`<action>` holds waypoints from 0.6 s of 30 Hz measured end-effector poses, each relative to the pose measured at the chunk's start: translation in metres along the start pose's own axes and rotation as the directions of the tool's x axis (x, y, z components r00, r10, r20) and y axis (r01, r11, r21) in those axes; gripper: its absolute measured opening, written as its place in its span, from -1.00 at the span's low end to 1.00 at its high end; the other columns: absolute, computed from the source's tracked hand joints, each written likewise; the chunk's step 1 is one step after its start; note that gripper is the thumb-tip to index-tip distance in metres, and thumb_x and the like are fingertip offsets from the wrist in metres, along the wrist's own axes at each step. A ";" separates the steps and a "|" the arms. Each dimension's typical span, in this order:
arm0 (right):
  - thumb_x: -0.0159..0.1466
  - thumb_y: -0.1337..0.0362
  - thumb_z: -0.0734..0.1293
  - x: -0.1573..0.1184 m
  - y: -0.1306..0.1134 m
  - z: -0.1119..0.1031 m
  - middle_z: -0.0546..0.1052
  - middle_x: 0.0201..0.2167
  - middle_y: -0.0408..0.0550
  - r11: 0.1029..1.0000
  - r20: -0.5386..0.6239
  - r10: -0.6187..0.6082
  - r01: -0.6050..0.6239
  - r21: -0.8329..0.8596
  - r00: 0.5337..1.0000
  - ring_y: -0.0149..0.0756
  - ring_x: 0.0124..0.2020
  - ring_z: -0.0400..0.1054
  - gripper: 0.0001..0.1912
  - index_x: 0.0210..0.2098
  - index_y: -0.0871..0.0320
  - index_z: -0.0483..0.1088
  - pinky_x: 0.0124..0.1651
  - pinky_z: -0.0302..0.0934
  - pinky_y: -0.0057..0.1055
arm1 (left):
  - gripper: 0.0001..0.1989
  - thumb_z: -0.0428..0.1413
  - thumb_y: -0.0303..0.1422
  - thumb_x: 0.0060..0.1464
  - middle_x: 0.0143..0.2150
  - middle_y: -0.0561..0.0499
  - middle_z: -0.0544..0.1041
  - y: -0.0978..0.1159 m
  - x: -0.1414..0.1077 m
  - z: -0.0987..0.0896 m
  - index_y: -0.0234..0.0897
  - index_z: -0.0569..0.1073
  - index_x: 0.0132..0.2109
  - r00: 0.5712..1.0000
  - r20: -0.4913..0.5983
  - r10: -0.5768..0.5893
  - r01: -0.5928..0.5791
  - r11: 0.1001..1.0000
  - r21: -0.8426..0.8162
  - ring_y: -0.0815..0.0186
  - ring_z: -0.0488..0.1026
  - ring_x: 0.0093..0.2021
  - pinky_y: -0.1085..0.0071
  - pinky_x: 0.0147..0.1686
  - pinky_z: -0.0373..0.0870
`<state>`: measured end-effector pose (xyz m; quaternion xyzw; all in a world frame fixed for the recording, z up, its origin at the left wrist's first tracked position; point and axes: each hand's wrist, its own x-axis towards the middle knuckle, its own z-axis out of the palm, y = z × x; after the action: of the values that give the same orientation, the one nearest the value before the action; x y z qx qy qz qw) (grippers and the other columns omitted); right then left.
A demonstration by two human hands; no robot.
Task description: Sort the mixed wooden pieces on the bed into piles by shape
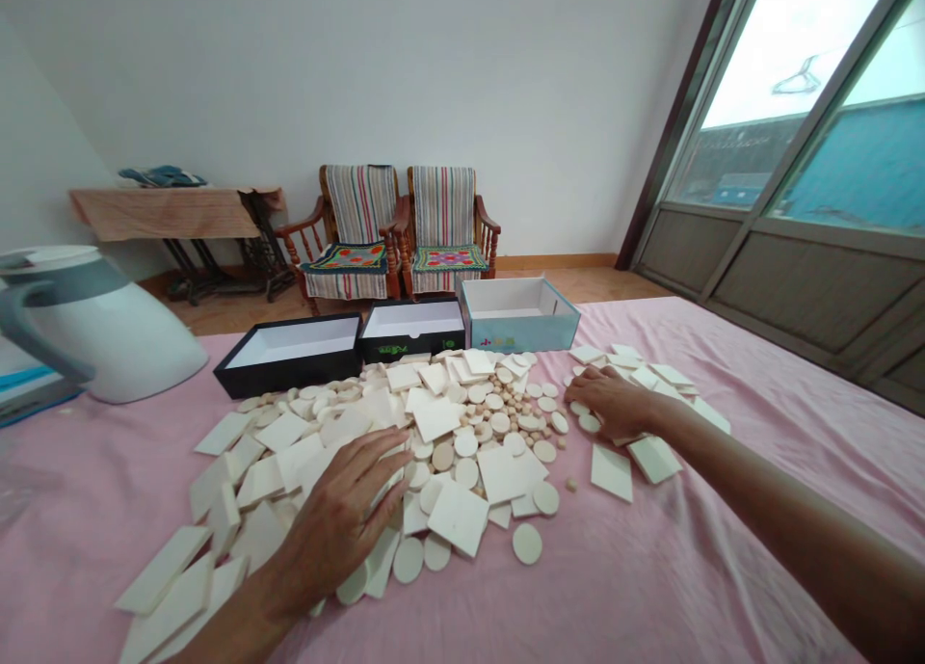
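Observation:
A broad heap of pale wooden pieces covers the middle of the cloth: square tiles [459, 517], round discs [527, 544] and small wooden beads [506, 394]. My left hand [347, 515] lies over the near left part of the heap, palm down, fingers stretched out and thumb apart from them. Pieces beneath its palm are hidden. To the right, my right hand [611, 404] rests palm down on a smaller group of tiles and discs, fingers reaching forward and slightly bent. What lies under those fingers is partly hidden, and no piece is visibly gripped.
Behind the heap stand a black box [289, 356], a second black box [413, 332] and a light blue box [524, 317], all open-topped. A white kettle [119, 327] is at the left on the pink cloth [650, 577]. Two chairs [361, 211] stand beyond.

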<state>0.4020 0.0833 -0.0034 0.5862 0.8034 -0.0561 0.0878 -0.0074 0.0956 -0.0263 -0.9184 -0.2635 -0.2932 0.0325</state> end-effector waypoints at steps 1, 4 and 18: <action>-0.10 0.41 0.38 0.000 0.000 0.000 0.44 -0.14 0.05 1.000 -0.004 -0.011 0.011 -0.008 1.000 -0.03 -0.02 0.19 -0.55 -0.17 0.10 0.41 0.06 -0.05 -0.13 | -0.73 0.00 -0.43 0.21 0.08 -0.11 0.46 0.000 0.000 0.000 -0.25 0.44 0.03 1.000 0.002 0.001 -0.001 1.000 -0.002 0.16 0.34 0.16 0.16 0.12 0.37; -0.11 0.38 0.39 0.000 -0.001 0.000 0.44 -0.15 0.04 0.999 0.000 -0.023 0.023 -0.032 1.000 -0.04 -0.06 0.21 -0.56 -0.18 0.11 0.40 0.04 -0.04 -0.12 | -0.74 0.00 -0.43 0.21 0.08 -0.11 0.46 0.000 0.000 0.000 -0.26 0.43 0.03 1.000 0.008 0.000 0.000 1.000 -0.008 0.16 0.34 0.16 0.16 0.12 0.37; -0.01 0.49 0.32 0.012 -0.007 0.000 0.49 -0.17 0.14 0.998 0.135 0.052 -0.048 -0.033 0.989 -0.11 -0.17 0.37 -0.65 -0.20 0.21 0.42 -0.17 0.15 -0.31 | -0.75 0.02 -0.44 0.21 0.08 -0.11 0.46 -0.001 0.000 0.001 -0.27 0.44 0.02 1.000 0.008 0.030 -0.030 1.000 0.000 0.18 0.34 0.15 0.18 0.12 0.36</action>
<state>0.3921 0.0923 -0.0058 0.5996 0.7814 -0.0816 0.1525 -0.0071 0.0964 -0.0267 -0.9234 -0.2498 -0.2891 0.0359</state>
